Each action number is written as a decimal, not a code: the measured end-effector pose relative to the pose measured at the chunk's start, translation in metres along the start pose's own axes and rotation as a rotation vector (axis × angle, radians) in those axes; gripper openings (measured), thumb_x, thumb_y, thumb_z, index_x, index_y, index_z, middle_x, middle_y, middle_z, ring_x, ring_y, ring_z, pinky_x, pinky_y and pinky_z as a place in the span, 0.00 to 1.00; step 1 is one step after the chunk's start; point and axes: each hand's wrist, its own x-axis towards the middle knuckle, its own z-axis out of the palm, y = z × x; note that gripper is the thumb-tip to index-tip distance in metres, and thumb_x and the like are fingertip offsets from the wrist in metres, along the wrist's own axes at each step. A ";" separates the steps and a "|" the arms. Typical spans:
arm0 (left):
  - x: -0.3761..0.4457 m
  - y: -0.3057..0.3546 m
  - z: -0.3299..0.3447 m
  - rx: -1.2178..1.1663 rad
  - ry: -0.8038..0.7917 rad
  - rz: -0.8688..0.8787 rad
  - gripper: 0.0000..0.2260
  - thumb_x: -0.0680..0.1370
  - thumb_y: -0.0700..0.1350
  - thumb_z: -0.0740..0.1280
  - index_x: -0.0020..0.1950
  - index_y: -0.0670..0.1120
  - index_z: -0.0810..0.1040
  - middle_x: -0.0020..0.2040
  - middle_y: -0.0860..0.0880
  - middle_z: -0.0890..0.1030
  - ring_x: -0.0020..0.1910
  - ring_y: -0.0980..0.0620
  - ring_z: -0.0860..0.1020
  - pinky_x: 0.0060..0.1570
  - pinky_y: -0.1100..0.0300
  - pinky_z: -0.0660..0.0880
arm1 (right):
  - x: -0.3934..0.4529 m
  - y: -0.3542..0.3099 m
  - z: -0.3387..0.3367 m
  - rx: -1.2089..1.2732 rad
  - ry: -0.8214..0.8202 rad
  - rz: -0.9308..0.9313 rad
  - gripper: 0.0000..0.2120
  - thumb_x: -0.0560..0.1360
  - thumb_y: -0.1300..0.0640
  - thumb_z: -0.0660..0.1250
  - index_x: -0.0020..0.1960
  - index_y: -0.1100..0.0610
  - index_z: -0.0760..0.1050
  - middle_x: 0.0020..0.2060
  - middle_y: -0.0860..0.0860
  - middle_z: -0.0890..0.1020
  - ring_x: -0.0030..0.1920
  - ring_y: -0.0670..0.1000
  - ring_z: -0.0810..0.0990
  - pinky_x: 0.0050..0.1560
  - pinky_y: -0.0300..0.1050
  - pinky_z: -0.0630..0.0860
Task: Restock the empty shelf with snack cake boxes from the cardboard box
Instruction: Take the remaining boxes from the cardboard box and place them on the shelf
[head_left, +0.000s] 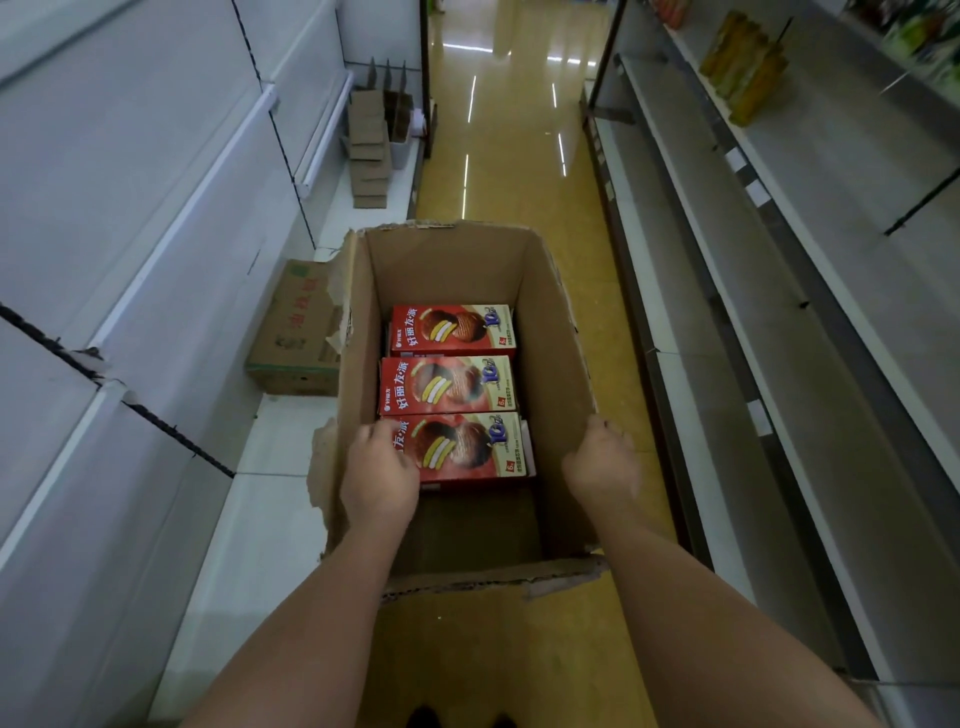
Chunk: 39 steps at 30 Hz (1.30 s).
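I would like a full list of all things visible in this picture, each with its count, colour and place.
cardboard box: one, brown, open, on the aisle floor in front of the person.
snack cake boxes: three visible on top, red, in a row inside the cardboard box.
printed carton: one, brown, on the low left shelf beside the cardboard box.
folded cardboard pieces: a stack, brown, further along the left shelf.
yellow packages: several, on the upper right shelf.
shelves: grey-white, on both sides of the aisle.
floor: yellow, glossy.
left hand: on the nearest snack cake box.
right hand: gripping the cardboard box's right wall.
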 end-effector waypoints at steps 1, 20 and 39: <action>0.003 -0.001 0.006 -0.032 -0.048 -0.016 0.16 0.79 0.44 0.63 0.66 0.48 0.71 0.63 0.48 0.74 0.61 0.49 0.74 0.54 0.53 0.78 | 0.002 -0.002 0.003 0.048 -0.014 -0.011 0.23 0.76 0.60 0.63 0.70 0.57 0.65 0.64 0.55 0.72 0.63 0.54 0.72 0.60 0.49 0.74; 0.073 -0.042 0.108 -0.137 -0.325 -0.364 0.27 0.80 0.53 0.61 0.76 0.47 0.58 0.75 0.41 0.57 0.73 0.40 0.59 0.71 0.44 0.60 | 0.103 -0.025 0.111 0.313 -0.544 0.054 0.19 0.77 0.57 0.62 0.67 0.57 0.68 0.58 0.56 0.79 0.56 0.55 0.79 0.52 0.47 0.77; 0.096 -0.046 0.159 0.218 -0.520 -0.314 0.39 0.77 0.66 0.57 0.78 0.53 0.38 0.77 0.40 0.34 0.75 0.35 0.38 0.73 0.40 0.46 | 0.131 -0.026 0.178 0.970 -0.519 0.469 0.15 0.78 0.59 0.60 0.63 0.57 0.66 0.50 0.56 0.80 0.45 0.55 0.81 0.41 0.47 0.78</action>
